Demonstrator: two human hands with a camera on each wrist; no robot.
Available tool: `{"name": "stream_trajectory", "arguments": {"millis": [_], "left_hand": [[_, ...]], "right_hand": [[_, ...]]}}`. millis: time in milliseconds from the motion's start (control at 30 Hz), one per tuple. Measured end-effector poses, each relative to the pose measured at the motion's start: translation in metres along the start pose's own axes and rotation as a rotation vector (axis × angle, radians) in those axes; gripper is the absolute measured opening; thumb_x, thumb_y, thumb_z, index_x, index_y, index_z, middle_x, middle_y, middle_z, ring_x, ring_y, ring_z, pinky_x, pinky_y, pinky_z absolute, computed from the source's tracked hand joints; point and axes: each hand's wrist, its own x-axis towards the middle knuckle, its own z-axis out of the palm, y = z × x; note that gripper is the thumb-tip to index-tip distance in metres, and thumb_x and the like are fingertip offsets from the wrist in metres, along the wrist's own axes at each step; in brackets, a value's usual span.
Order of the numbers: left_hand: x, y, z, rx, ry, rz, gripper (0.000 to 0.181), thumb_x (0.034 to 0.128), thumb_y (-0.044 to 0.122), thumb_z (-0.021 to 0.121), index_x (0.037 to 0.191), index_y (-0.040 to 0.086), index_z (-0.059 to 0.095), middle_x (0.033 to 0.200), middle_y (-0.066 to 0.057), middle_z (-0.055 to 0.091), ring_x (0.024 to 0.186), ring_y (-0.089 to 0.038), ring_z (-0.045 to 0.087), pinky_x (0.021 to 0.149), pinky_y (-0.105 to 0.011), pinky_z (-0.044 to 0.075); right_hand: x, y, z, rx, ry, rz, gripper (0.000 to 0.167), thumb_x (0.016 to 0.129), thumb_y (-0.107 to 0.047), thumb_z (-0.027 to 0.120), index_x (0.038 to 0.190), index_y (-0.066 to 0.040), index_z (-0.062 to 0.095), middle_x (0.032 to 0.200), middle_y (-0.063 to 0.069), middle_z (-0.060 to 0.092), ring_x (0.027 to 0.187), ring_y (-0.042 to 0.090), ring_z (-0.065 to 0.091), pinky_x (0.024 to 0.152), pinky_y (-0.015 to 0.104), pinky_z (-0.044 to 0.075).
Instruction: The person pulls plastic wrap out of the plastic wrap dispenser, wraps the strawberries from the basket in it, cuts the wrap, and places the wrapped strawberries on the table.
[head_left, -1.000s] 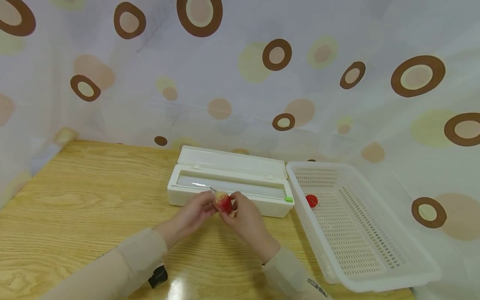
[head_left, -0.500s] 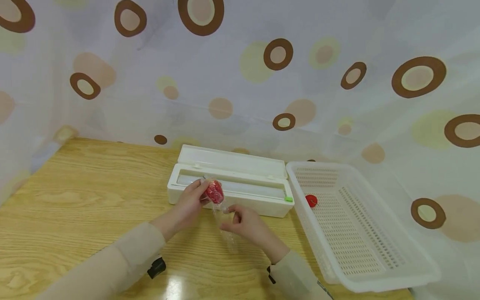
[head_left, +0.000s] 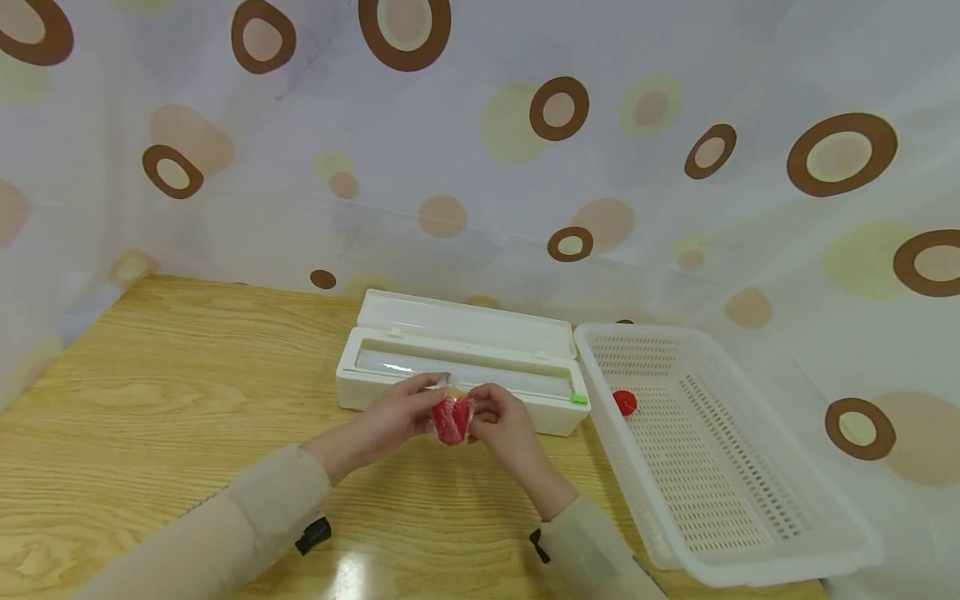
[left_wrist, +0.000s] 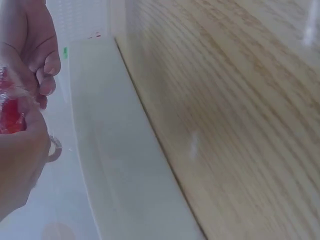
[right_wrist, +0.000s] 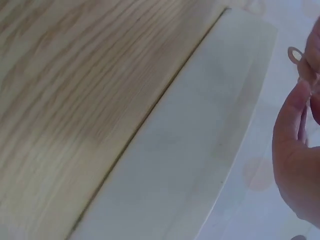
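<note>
A small red, apple-like fruit point(head_left: 452, 418), yellowish at its top, is wrapped in clear cling film just in front of a white cling film box. My left hand point(head_left: 390, 423) holds it from the left, thumb and fingers around its upper side. On its right, my right hand point(head_left: 512, 429) has curled fingers and pinches the film at the fruit's edge. In the left wrist view the red fruit point(left_wrist: 11, 117) shows through wrinkled film by my left thumb. The right wrist view catches my right hand point(right_wrist: 295, 160) at its edge, with the fruit largely hidden.
The white cling film box point(head_left: 461, 408) has its lid raised, a film roll point(head_left: 480, 372) inside and a green slider point(head_left: 578, 399) at its right end. Beside it stands a white plastic basket point(head_left: 626, 467) with a small red item point(head_left: 625, 402) in it. Behind hangs a patterned curtain.
The left hand moved the fruit left and up, then back right and down. My right hand drew away with a trailing strip of film, then came back to the fruit's side.
</note>
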Motion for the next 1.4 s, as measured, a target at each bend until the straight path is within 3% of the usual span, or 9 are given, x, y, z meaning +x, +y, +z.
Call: {"name": "stream_trajectory", "arguments": {"millis": [100, 200, 467, 667, 767, 867, 1033, 1200, 1400], "left_hand": [[0.0, 0.001, 0.001, 0.08, 0.024, 0.011, 0.05, 0.0984, 0.022, 0.043, 0.137, -0.008, 0.032, 0.128, -0.022, 0.051, 0.103, -0.012, 0.057, 0.093, -0.031, 0.048], [0.0, 0.001, 0.001, 0.135, 0.042, 0.015, 0.045, 0.0981, 0.023, 0.045, 0.133, -0.006, 0.04, 0.129, -0.021, 0.05, 0.11, -0.018, 0.056, 0.098, -0.038, 0.046], [0.001, -0.002, -0.002, 0.117, 0.005, 0.021, 0.037, 0.0979, 0.023, 0.046, 0.124, -0.004, 0.045, 0.121, -0.014, 0.053, 0.106, -0.013, 0.055, 0.098, -0.04, 0.046], [0.001, 0.0, -0.002, 0.075, 0.005, 0.003, 0.045, 0.0989, 0.023, 0.044, 0.135, -0.004, 0.036, 0.125, -0.018, 0.05, 0.099, -0.01, 0.055, 0.091, -0.033, 0.049], [0.002, 0.002, -0.001, 0.063, 0.02, -0.004, 0.05, 0.0994, 0.023, 0.043, 0.14, -0.004, 0.032, 0.131, -0.021, 0.048, 0.1, -0.01, 0.056, 0.091, -0.031, 0.049], [0.003, 0.003, 0.001, 0.08, 0.028, 0.007, 0.046, 0.1, 0.021, 0.042, 0.136, -0.007, 0.038, 0.131, -0.022, 0.05, 0.106, -0.012, 0.056, 0.096, -0.033, 0.047], [0.004, 0.006, 0.004, 0.115, 0.144, 0.015, 0.039, 0.0984, 0.02, 0.047, 0.126, -0.007, 0.05, 0.123, -0.019, 0.057, 0.109, -0.016, 0.057, 0.099, -0.037, 0.046], [0.007, 0.005, 0.006, 0.086, 0.284, 0.005, 0.039, 0.0947, 0.019, 0.055, 0.126, -0.004, 0.053, 0.122, -0.019, 0.059, 0.099, -0.012, 0.06, 0.089, -0.03, 0.051], [0.005, 0.006, 0.006, 0.106, 0.307, -0.001, 0.044, 0.0934, 0.022, 0.057, 0.129, -0.003, 0.051, 0.121, -0.018, 0.06, 0.096, -0.01, 0.059, 0.084, -0.025, 0.051]], "right_hand": [[0.0, -0.001, -0.004, 0.118, -0.034, 0.033, 0.042, 0.084, 0.006, 0.053, 0.126, 0.007, 0.046, 0.091, 0.011, 0.065, 0.069, 0.007, 0.061, 0.068, 0.032, 0.056], [-0.001, -0.003, -0.008, 0.164, -0.06, 0.049, 0.045, 0.086, 0.002, 0.053, 0.131, 0.007, 0.045, 0.094, 0.007, 0.065, 0.072, 0.007, 0.063, 0.073, 0.031, 0.056], [0.0, -0.003, -0.008, 0.215, -0.05, 0.088, 0.031, 0.091, -0.004, 0.053, 0.117, 0.014, 0.055, 0.107, 0.013, 0.066, 0.079, 0.007, 0.065, 0.076, 0.03, 0.056], [0.003, -0.004, -0.009, 0.247, -0.037, 0.097, 0.036, 0.091, -0.003, 0.053, 0.126, 0.008, 0.049, 0.094, 0.004, 0.068, 0.079, 0.008, 0.065, 0.074, 0.027, 0.056], [0.005, -0.005, -0.008, 0.264, -0.004, 0.112, 0.032, 0.092, -0.004, 0.053, 0.121, 0.008, 0.051, 0.091, 0.003, 0.069, 0.079, 0.008, 0.065, 0.073, 0.026, 0.056], [0.006, -0.008, -0.006, 0.276, 0.032, 0.122, 0.026, 0.093, -0.005, 0.052, 0.114, 0.011, 0.056, 0.09, 0.002, 0.068, 0.078, 0.008, 0.064, 0.071, 0.025, 0.055], [0.005, -0.014, -0.003, 0.278, 0.051, 0.126, 0.032, 0.097, -0.016, 0.049, 0.114, 0.009, 0.059, 0.094, 0.007, 0.067, 0.08, 0.01, 0.064, 0.074, 0.027, 0.056], [0.003, -0.02, 0.0, 0.215, -0.032, 0.104, 0.04, 0.093, -0.013, 0.056, 0.128, 0.006, 0.05, 0.118, 0.022, 0.061, 0.092, 0.014, 0.064, 0.082, 0.033, 0.055], [0.002, -0.024, 0.002, 0.19, -0.034, 0.094, 0.041, 0.092, -0.008, 0.057, 0.128, 0.008, 0.05, 0.121, 0.026, 0.059, 0.092, 0.014, 0.065, 0.08, 0.032, 0.055]]}}
